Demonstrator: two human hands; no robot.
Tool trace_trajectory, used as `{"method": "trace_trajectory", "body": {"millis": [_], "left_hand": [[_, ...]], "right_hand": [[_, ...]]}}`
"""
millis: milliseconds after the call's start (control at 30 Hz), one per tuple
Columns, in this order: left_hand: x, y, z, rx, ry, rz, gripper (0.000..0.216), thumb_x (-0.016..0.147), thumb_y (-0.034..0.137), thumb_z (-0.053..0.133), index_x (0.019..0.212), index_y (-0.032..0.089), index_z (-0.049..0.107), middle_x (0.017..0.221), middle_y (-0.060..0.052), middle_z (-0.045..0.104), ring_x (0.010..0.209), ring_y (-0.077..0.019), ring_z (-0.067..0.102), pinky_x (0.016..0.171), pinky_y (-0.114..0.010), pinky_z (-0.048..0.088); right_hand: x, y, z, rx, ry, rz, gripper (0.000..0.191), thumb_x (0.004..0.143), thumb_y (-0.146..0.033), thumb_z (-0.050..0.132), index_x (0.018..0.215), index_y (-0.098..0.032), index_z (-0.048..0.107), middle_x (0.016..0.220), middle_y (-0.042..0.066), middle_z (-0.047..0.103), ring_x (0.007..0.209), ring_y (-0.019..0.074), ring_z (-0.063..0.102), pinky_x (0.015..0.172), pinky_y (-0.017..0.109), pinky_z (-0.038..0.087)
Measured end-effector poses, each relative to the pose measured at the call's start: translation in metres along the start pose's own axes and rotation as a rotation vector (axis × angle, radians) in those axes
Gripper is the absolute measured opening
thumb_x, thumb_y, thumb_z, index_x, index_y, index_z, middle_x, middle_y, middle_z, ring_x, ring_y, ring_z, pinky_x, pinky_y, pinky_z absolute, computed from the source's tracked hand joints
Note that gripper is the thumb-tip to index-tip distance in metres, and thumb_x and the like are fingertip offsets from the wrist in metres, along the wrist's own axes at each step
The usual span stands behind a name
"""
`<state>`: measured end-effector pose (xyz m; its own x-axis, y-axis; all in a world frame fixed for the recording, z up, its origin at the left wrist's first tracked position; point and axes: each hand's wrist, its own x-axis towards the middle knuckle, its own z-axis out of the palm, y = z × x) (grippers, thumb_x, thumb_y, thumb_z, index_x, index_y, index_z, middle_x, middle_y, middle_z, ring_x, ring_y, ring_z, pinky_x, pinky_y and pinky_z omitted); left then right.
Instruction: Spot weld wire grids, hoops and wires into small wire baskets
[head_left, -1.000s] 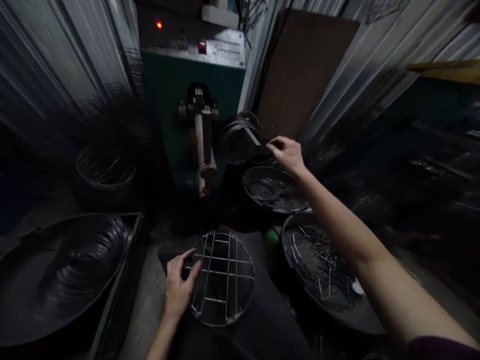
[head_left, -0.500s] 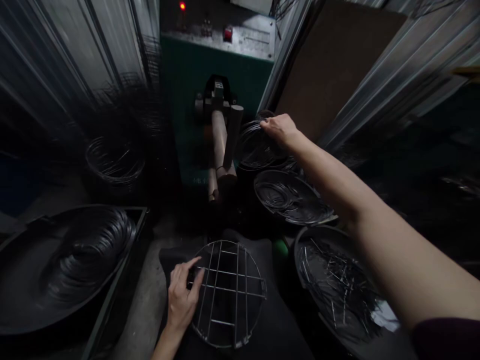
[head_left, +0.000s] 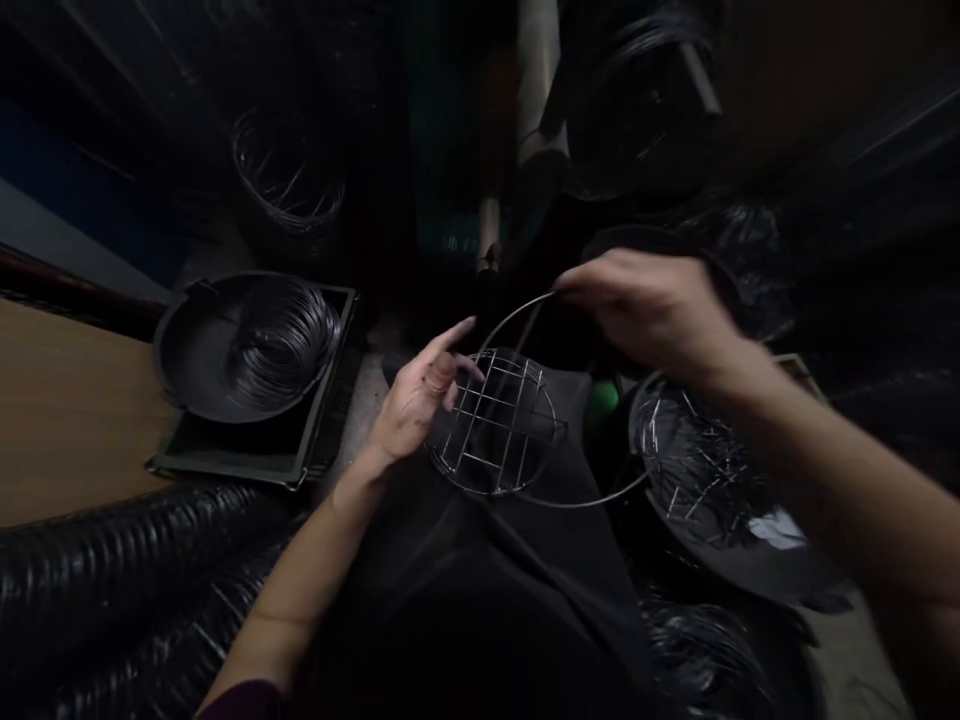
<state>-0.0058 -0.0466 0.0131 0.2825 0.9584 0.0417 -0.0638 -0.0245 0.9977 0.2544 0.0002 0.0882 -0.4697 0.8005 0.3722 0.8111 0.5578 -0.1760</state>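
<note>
My right hand, smeared by motion, pinches a large thin wire ring at its top edge. The ring hangs tilted, its lower curve passing over the dark cloth on my lap. Lying on that cloth is a round wire rack with crossing bars; part of the ring overlaps it in view. At the rack's left edge is my left hand, index finger stretched out and thumb apart, with nothing seen in it. Whether its fingertips touch the rack I cannot tell.
To the left, a dark pan with a wire coil rests on a green-framed stand. On the right stands a basin of short wire pieces. A machine's metal bar juts out ahead. More wire rings lie at the back left.
My right hand has come back from the wire pile beside the machine, bringing one ring over my lap. My left hand stays beside the rack. The view has tipped downward.
</note>
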Motion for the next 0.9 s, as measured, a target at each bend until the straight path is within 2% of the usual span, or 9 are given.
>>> {"method": "trace_trajectory", "body": {"millis": [67,133,200,233,300,400,533,767,900], "left_hand": [[-0.007,-0.001,0.005,-0.018,0.046,-0.028,0.047,0.091,0.049,0.059,0.126,0.018,0.064,0.062,0.002,0.056,0.05,-0.0065,0.044,0.051,-0.019,0.038],[-0.011,-0.01,0.005,-0.032,0.159,-0.055,0.037,0.09,0.04,0.062,0.118,0.016,0.068,0.053,0.006,0.046,0.047,-0.0061,0.041,0.048,-0.018,0.035],[-0.01,-0.025,0.001,0.047,0.224,-0.077,0.033,0.091,0.034,0.06,0.116,0.015,0.068,0.053,0.005,0.049,0.047,-0.0069,0.045,0.049,-0.018,0.038],[-0.008,-0.032,-0.002,0.147,0.241,-0.069,0.031,0.092,0.031,0.058,0.115,0.015,0.069,0.058,0.003,0.056,0.053,-0.0085,0.052,0.055,-0.019,0.043],[-0.002,-0.044,-0.006,0.411,0.255,-0.022,0.028,0.092,0.025,0.055,0.113,0.016,0.071,0.083,-0.003,0.071,0.077,-0.0138,0.066,0.076,-0.024,0.052],[0.005,-0.054,-0.008,0.721,0.229,0.003,0.03,0.093,0.018,0.05,0.116,0.017,0.07,0.114,-0.007,0.072,0.108,-0.0203,0.066,0.101,-0.032,0.048],[0.0,-0.058,-0.002,0.889,0.213,-0.058,0.032,0.097,0.028,0.05,0.123,0.02,0.066,0.115,-0.007,0.071,0.107,-0.0221,0.066,0.098,-0.033,0.049],[-0.014,-0.062,0.006,1.022,0.248,-0.087,0.043,0.089,0.048,0.062,0.125,0.024,0.065,0.103,-0.007,0.068,0.092,-0.0225,0.067,0.081,-0.029,0.051],[-0.016,-0.068,0.009,1.065,0.27,-0.12,0.053,0.084,0.054,0.067,0.127,0.024,0.064,0.111,-0.011,0.062,0.096,-0.0255,0.065,0.083,-0.033,0.05]], "right_hand": [[-0.007,-0.019,0.027,0.185,-0.08,0.06,0.026,0.095,-0.034,0.049,0.103,-0.024,0.071,0.08,0.003,0.066,0.067,0.0146,0.059,0.061,0.03,0.045],[-0.022,-0.026,0.047,0.352,-0.093,0.197,0.026,0.092,-0.035,0.054,0.11,-0.024,0.069,0.082,0.002,0.066,0.066,0.0143,0.059,0.063,0.029,0.046],[-0.041,-0.025,0.063,0.446,-0.042,0.347,0.029,0.092,-0.035,0.055,0.115,-0.023,0.067,0.085,0.002,0.067,0.068,0.015,0.059,0.066,0.03,0.048],[-0.049,-0.023,0.07,0.445,-0.013,0.4,0.029,0.092,-0.033,0.053,0.115,-0.023,0.067,0.085,0.003,0.066,0.069,0.0156,0.059,0.067,0.031,0.048],[-0.059,-0.018,0.085,0.371,0.017,0.445,0.028,0.092,-0.029,0.051,0.111,-0.023,0.07,0.083,0.005,0.064,0.072,0.0174,0.058,0.07,0.033,0.049],[-0.059,-0.011,0.106,0.25,-0.029,0.438,0.029,0.09,-0.024,0.049,0.108,-0.024,0.072,0.082,0.006,0.059,0.075,0.02,0.058,0.073,0.035,0.049],[-0.054,-0.009,0.122,0.248,-0.047,0.449,0.031,0.091,-0.025,0.045,0.109,-0.025,0.071,0.084,0.007,0.058,0.076,0.021,0.057,0.075,0.037,0.05],[-0.062,-0.011,0.131,0.216,-0.008,0.454,0.029,0.091,-0.026,0.047,0.105,-0.027,0.072,0.088,0.008,0.056,0.082,0.0223,0.055,0.083,0.042,0.05],[-0.074,-0.018,0.132,0.224,-0.038,0.474,0.034,0.093,-0.029,0.043,0.116,-0.026,0.068,0.097,0.01,0.057,0.092,0.0243,0.055,0.09,0.046,0.049]]}}
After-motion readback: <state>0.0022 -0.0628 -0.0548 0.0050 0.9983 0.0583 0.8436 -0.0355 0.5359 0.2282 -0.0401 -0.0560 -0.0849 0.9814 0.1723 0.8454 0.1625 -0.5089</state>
